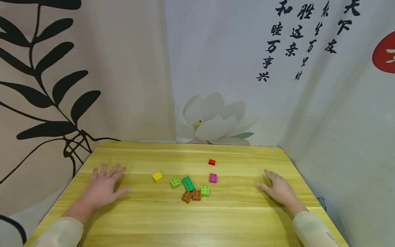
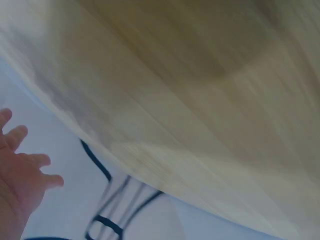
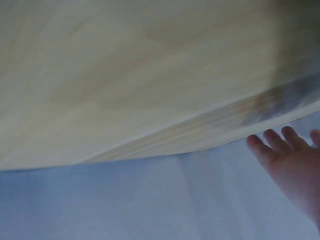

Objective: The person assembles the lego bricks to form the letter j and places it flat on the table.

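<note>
My left hand (image 1: 103,187) is over the left side of the table, fingers spread and holding nothing. Over the right side is my right hand (image 1: 277,188), also holding nothing, its fingers extended and thumb apart. Toy building bricks lie between the hands. Nearest the left hand is a yellow brick (image 1: 157,176), then a lime brick (image 1: 175,182). A longer green brick (image 1: 188,184) lies above two brown bricks, one tilted (image 1: 187,197) and one straighter (image 1: 196,195). Beside them sits another lime brick (image 1: 205,190), with a magenta brick (image 1: 213,178) behind it. Farthest back is a small red brick (image 1: 211,162).
The wooden table (image 1: 139,223) has rounded far corners. Behind it hangs a pale curtain (image 1: 216,61) with a lotus print and black characters. A beige panel (image 1: 129,68) with a dark leaf print hangs at the left. Both wrist views show mostly tabletop and cloth.
</note>
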Demonstrator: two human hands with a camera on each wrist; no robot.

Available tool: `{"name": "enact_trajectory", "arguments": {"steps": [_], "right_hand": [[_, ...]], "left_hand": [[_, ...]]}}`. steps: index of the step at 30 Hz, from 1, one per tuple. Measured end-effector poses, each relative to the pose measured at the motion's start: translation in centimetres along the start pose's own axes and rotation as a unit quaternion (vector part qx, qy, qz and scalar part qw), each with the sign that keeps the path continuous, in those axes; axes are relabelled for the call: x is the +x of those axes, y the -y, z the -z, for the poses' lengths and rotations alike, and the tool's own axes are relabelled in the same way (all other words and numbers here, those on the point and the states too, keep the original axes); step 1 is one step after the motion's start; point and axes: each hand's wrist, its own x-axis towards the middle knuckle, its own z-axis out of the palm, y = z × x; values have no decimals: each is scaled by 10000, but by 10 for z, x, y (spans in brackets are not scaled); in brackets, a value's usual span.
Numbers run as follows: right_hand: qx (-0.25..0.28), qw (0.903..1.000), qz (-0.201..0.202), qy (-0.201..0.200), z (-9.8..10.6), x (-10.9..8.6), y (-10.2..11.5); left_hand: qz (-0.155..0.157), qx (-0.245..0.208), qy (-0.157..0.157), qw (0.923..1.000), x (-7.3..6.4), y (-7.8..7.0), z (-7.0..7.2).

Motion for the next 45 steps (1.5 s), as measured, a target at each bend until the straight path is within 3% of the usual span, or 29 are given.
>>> {"name": "enact_trajectory", "arguments": {"steps": [4,9,16,20,24,28,32,38,45], "right_hand": [[375,9992,63,-94,-5,5,16],[538,9979,319,-147,-13,11,50],[601,9933,957,-236,-28,16,109],[662,9859,1506,-308,-36,14,143],[500,9686,2403,-393,-46,10,173],[94,9531,3020,-195,-54,4,199],[-331,9474,3182,100,-61,0,215],[-433,9514,3046,117,-69,2,219],[-200,9565,2892,-331,-71,5,207]], "left_hand": [[-279,-20,-150,9995,5,-23,1],[-864,-36,-288,9958,13,-61,-1],[-1688,-25,-96,9856,21,-110,-11],[-2065,73,-12,9784,32,-133,-17],[-2411,250,62,9702,44,-152,-21],[-2540,272,255,9665,52,-164,-28],[-2519,122,351,9670,57,-167,-33],[-2476,242,374,9678,59,-171,-31],[-2506,265,348,9671,59,-179,-31]]}}
